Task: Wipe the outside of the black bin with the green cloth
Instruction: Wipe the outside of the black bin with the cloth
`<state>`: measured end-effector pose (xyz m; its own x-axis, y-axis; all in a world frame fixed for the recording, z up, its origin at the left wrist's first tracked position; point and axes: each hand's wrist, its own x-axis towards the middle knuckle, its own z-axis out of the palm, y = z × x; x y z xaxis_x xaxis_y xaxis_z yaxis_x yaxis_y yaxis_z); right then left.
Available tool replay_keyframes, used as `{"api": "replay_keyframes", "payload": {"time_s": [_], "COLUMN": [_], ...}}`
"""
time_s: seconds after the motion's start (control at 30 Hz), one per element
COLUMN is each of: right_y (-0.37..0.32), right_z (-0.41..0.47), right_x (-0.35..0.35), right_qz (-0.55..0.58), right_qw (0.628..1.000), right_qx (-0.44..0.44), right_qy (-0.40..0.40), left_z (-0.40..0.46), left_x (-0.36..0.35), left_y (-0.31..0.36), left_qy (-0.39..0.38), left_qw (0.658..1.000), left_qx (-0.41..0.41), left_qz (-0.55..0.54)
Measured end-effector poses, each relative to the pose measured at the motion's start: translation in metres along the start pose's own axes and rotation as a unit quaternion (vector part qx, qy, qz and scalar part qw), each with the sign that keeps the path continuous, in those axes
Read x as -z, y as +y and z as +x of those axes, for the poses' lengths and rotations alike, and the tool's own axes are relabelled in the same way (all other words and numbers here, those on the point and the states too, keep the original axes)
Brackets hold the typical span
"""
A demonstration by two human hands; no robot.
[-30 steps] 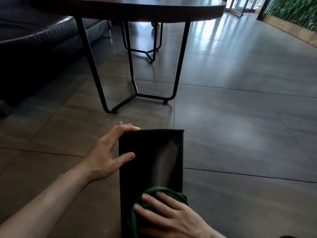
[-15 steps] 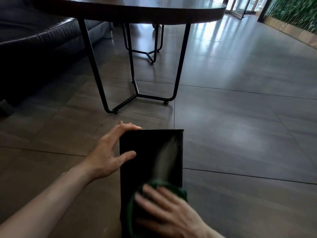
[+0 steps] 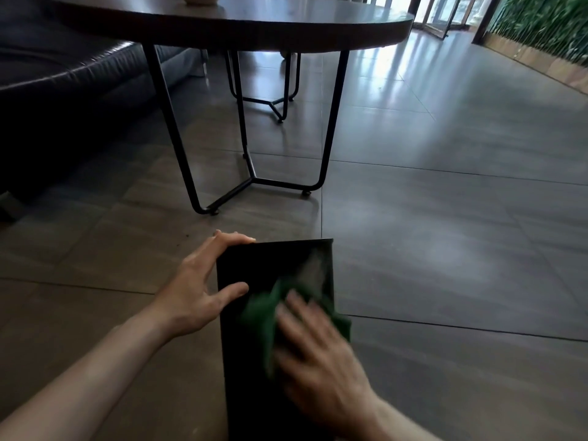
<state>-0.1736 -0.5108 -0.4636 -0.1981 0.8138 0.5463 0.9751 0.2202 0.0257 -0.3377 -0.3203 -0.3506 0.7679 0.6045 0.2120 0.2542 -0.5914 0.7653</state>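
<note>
Both hands are on the black bin [image 3: 251, 361], which lies on its side on the tiled floor [image 3: 445, 249] at about 6 o'clock in my view, its long flat side facing up and running away from me toward 12 o'clock. My left hand [image 3: 197, 288] grasps the bin at its far left corner: the fingers curl over the far edge while the thumb lies flat across the upper face. My right hand [image 3: 318, 354] is blurred; its fingers look spread and fairly straight, pressing the green cloth [image 3: 264, 316] down against the bin's upper face rather than clutching it. The cloth is bunched under and ahead of that hand, near the middle of the face, with one corner hanging past the bin's right edge at roughly 3 o'clock of the hand. A pale streaky sheen shows on the bin's surface just beyond the cloth, toward the far right corner.

At 12 o'clock stands a round table [image 3: 241, 30] on thin black metal legs, with a second set of similar legs behind it. A dark leather sofa [image 3: 63, 84] fills the 10 o'clock side, and a green planted wall [image 3: 541, 23] runs along at 2 o'clock.
</note>
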Motion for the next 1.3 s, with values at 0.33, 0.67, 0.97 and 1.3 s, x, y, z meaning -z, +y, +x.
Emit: {"api": "replay_keyframes", "payload": {"time_s": [0.33,0.67,0.97,1.3], "right_y": [0.037,0.005,-0.047,-0.004], "right_z": [0.058,-0.009,-0.004,0.049], "right_x": [0.028,0.014,0.009,0.017], "right_qz": [0.066,0.02,0.037,0.093], "right_qw": [0.964,0.999,0.997,0.945], "right_qx": [-0.243,0.009,-0.066,-0.305], "right_qy": [0.08,-0.025,0.0,0.071], "left_z": [-0.002,-0.006,-0.01,-0.007], "left_x": [-0.001,0.002,0.005,-0.001], "left_y": [-0.004,-0.012,-0.023,-0.017], "left_qy": [-0.008,0.001,0.003,0.024], "left_qw": [1.0,1.0,1.0,0.999], "left_qx": [0.008,0.003,0.021,0.008], "left_qz": [-0.026,-0.026,-0.004,-0.025]}}
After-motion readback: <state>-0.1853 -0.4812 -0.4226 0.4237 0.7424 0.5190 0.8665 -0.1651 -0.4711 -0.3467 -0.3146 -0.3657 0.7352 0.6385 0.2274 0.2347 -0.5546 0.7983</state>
